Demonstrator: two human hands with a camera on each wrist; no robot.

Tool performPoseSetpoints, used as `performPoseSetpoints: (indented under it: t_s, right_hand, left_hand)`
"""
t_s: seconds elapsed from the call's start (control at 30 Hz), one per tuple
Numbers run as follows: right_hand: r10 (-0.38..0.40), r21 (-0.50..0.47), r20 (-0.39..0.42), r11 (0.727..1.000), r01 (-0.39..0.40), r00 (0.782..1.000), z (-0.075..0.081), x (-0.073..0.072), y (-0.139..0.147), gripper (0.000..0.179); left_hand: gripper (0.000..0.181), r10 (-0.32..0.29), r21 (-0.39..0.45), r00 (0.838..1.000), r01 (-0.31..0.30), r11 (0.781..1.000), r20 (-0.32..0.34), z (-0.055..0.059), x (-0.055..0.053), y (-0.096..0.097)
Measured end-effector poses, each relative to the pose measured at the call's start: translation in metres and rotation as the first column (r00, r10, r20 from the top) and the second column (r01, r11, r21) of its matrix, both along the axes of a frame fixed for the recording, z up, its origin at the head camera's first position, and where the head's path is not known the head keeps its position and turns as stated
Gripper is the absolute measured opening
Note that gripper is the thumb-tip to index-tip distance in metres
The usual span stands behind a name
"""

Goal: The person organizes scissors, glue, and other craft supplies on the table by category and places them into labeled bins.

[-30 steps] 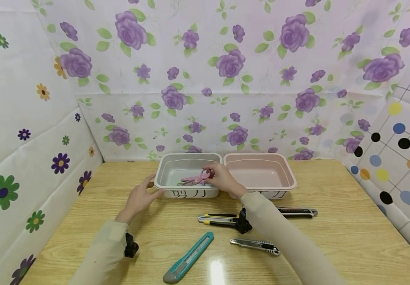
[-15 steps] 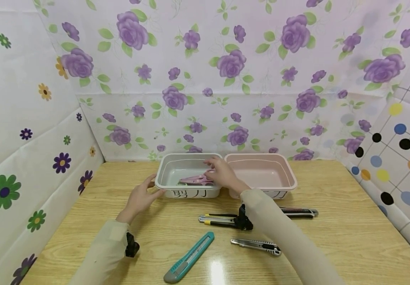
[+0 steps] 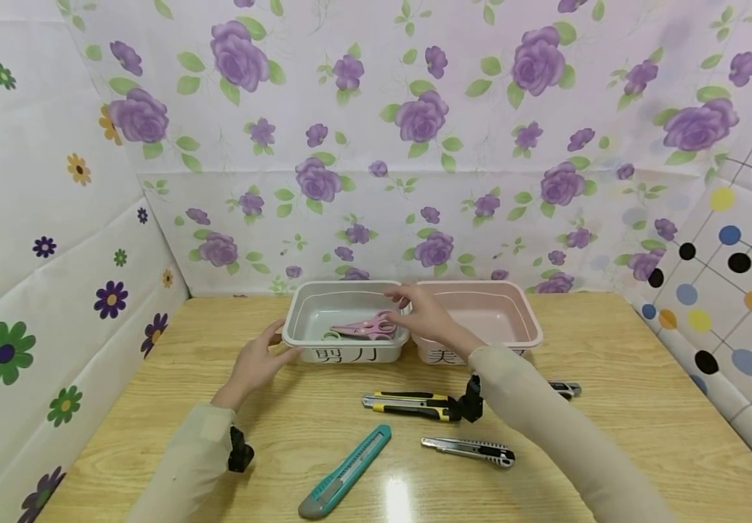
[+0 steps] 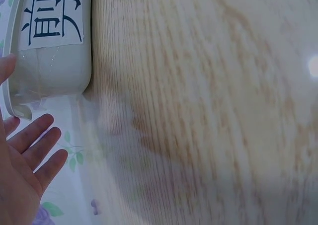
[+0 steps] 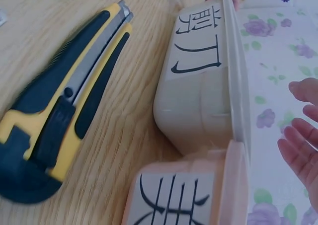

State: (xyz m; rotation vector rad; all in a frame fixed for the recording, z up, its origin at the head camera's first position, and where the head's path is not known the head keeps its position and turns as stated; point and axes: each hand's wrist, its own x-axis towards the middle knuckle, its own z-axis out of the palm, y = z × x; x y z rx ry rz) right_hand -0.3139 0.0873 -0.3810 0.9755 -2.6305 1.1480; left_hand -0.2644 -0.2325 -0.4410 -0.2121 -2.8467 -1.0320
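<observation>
My left hand [image 3: 256, 369] rests at the left front corner of a pale grey bin [image 3: 349, 354] with a lettered label. In the left wrist view its thumb and one fingertip touch the rim, the other fingers spread loosely. Pink scissors [image 3: 364, 328] lie inside this bin, with a pale green loop [image 3: 331, 335] beside them at the front left. My right hand [image 3: 426, 317] hovers over the right rim of the grey bin, fingers relaxed and holding nothing. Beneath it stands a pink bin [image 3: 532, 319], its label partly covered by my wrist.
In front of the bins lie a yellow-and-black box cutter [image 3: 408, 405], a slim silver box cutter [image 3: 467, 450] and a large teal box cutter [image 3: 346, 472]. Another box cutter [image 3: 567, 389] pokes out behind my right sleeve. Flowered cloth [image 3: 349, 181] hangs behind the table.
My right hand has released the pink scissors into the grey bin and moved right, up to its right rim. The left hand stays at the bin's corner.
</observation>
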Motion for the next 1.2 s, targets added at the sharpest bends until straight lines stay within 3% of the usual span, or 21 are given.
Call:
performPoseSetpoints:
  t_s: [0.5,0.67,1.03,1.2]
  right_hand:
    - [0.079,0.019,-0.082,0.997,-0.078,0.993,0.011,0.029,0.032,0.038]
    - [0.092,0.02,-0.057,0.996,-0.091,0.994,0.01,0.039,0.044,0.037]
    - [0.1,0.073,0.071,0.992,-0.105,0.992,-0.013,0.061,0.072,0.048]
    - [0.101,0.083,0.087,0.991,-0.109,0.991,-0.025,0.071,0.083,0.048]
  left_hand:
    - [0.073,-0.01,-0.065,0.996,0.004,0.998,-0.089,0.0,0.001,0.001]
    - [0.072,-0.014,-0.061,0.996,0.009,0.998,-0.094,0.001,0.002,0.001]
    - [0.07,-0.037,-0.046,0.992,0.032,0.998,-0.121,0.002,0.001,0.002]
    - [0.07,-0.04,-0.044,0.992,0.035,0.998,-0.121,0.001,0.0,0.003]
